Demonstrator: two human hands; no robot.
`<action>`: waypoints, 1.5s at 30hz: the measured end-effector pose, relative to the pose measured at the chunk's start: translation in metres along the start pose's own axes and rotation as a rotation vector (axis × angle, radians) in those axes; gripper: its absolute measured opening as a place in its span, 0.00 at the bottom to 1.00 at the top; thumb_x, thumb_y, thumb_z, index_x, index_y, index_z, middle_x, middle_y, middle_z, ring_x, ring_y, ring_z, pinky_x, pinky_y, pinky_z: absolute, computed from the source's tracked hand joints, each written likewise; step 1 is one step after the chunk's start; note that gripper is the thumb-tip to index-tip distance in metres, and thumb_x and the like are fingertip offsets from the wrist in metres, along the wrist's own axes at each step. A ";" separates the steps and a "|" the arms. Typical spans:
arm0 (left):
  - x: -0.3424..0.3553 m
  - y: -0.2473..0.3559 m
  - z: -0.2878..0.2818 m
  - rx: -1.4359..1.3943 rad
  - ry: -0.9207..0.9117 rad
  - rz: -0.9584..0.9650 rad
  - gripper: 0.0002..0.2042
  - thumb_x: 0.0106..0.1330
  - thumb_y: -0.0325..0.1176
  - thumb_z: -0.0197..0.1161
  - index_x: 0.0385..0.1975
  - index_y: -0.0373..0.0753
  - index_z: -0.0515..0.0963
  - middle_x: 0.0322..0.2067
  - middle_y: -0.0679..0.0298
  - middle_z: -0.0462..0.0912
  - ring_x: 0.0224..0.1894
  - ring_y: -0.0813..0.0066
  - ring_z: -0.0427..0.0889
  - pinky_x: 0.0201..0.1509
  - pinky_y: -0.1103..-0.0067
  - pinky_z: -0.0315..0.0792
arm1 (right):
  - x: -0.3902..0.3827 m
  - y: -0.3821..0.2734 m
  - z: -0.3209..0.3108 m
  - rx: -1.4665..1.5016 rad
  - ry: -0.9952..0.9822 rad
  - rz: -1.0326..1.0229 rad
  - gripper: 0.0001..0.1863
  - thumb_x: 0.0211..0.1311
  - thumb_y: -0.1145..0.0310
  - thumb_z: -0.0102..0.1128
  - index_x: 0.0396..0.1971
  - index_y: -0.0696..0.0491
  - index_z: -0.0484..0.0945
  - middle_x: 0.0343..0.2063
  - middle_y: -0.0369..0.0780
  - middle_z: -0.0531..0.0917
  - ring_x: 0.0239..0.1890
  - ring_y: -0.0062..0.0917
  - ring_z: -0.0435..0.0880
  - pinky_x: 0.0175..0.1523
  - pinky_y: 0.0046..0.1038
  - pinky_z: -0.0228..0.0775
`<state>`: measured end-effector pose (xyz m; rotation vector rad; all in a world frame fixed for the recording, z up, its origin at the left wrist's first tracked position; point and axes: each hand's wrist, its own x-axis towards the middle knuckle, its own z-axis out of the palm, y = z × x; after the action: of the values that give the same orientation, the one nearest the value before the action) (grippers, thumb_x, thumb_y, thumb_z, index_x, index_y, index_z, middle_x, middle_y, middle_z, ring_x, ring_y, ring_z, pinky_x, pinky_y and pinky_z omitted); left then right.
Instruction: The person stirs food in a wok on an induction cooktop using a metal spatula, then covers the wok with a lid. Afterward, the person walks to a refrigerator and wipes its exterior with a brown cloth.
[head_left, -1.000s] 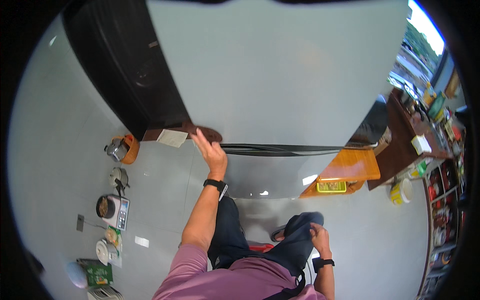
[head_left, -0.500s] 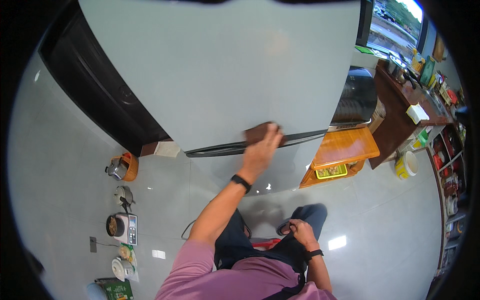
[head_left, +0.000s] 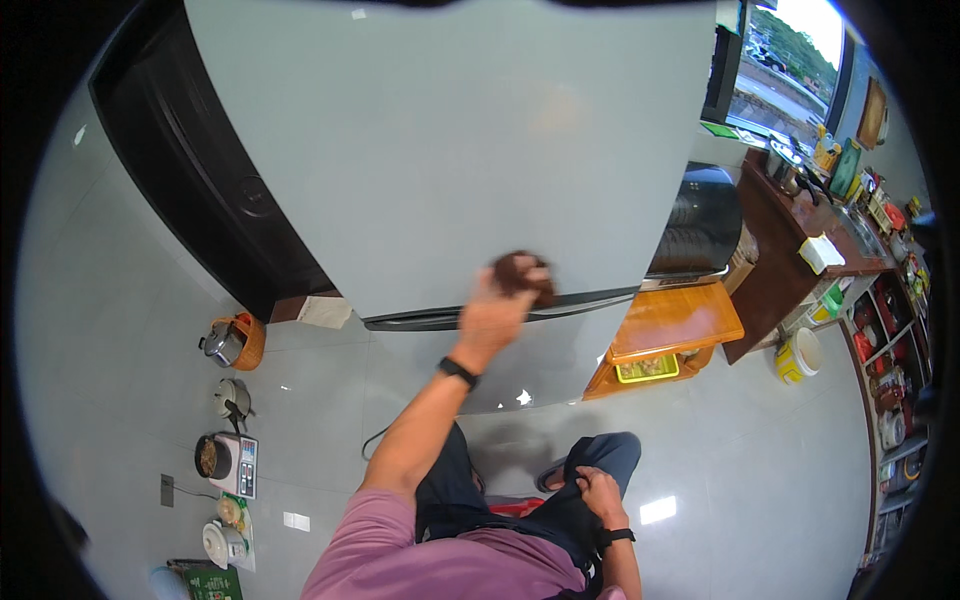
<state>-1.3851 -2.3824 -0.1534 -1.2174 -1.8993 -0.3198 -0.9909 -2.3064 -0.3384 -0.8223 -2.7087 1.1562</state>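
My left hand (head_left: 490,315) presses a brown cloth (head_left: 526,278) against the pale grey refrigerator door (head_left: 430,160). The fingers are bent over the cloth, slightly blurred by motion. Just below the cloth runs the dark handle strip (head_left: 410,320), partly covered by my hand and wrist. Lower right, my right hand (head_left: 600,491) rests on my dark trouser leg near the knee. Its fingers are curled in, and nothing shows in them.
A wooden stand (head_left: 675,320) with a yellow-green tray (head_left: 648,370) adjoins the refrigerator. Beyond it are a brown counter (head_left: 755,260) and a bucket (head_left: 799,355). At left, pots, a basket (head_left: 250,342) and a kitchen scale (head_left: 246,468) line the floor's side.
My left hand has moved left along the door with the cloth, which is now bunched and turned differently. My view has shifted slightly; my right hand stays on the leg.
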 end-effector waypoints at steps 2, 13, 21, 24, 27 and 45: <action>-0.039 -0.046 -0.012 0.041 0.188 -0.152 0.25 0.63 0.33 0.65 0.60 0.33 0.78 0.71 0.39 0.71 0.65 0.45 0.79 0.65 0.55 0.74 | -0.001 0.000 0.002 -0.025 -0.001 0.016 0.15 0.67 0.69 0.65 0.51 0.53 0.87 0.50 0.48 0.89 0.53 0.47 0.87 0.59 0.44 0.79; -0.069 -0.084 -0.009 -0.136 0.661 -0.961 0.34 0.75 0.28 0.45 0.78 0.23 0.45 0.80 0.32 0.38 0.83 0.36 0.39 0.85 0.53 0.40 | -0.001 0.011 0.007 0.054 -0.084 0.014 0.13 0.67 0.69 0.61 0.48 0.51 0.87 0.47 0.48 0.89 0.50 0.49 0.87 0.55 0.46 0.79; -0.062 -0.010 0.021 -0.056 0.265 -0.477 0.37 0.76 0.35 0.53 0.80 0.29 0.44 0.79 0.28 0.29 0.81 0.26 0.32 0.80 0.38 0.39 | 0.013 0.040 0.030 0.021 -0.172 -0.012 0.14 0.67 0.67 0.60 0.49 0.53 0.87 0.49 0.49 0.88 0.51 0.49 0.87 0.57 0.47 0.79; -0.045 0.018 0.020 -0.073 0.046 -0.321 0.36 0.75 0.41 0.61 0.78 0.34 0.54 0.77 0.24 0.36 0.78 0.24 0.44 0.74 0.36 0.52 | 0.016 0.040 0.028 0.016 -0.162 -0.012 0.15 0.67 0.68 0.59 0.50 0.54 0.87 0.50 0.49 0.88 0.51 0.48 0.87 0.58 0.46 0.79; -0.020 0.049 0.007 -0.008 -0.326 -0.171 0.33 0.74 0.42 0.62 0.75 0.36 0.62 0.74 0.28 0.53 0.69 0.34 0.67 0.68 0.46 0.67 | 0.015 0.035 0.026 0.019 -0.141 -0.019 0.16 0.68 0.68 0.59 0.51 0.54 0.87 0.50 0.49 0.88 0.51 0.48 0.87 0.58 0.46 0.79; 0.108 0.109 0.030 -0.008 0.025 0.593 0.20 0.71 0.35 0.56 0.62 0.42 0.78 0.72 0.60 0.72 0.76 0.65 0.66 0.83 0.63 0.51 | 0.009 0.026 0.018 0.112 -0.015 0.056 0.14 0.66 0.70 0.62 0.49 0.55 0.88 0.47 0.50 0.89 0.53 0.48 0.87 0.60 0.42 0.78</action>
<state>-1.3283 -2.2422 -0.1134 -1.6990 -1.4287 -0.0214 -0.9926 -2.2985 -0.3702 -0.8815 -2.6204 1.3167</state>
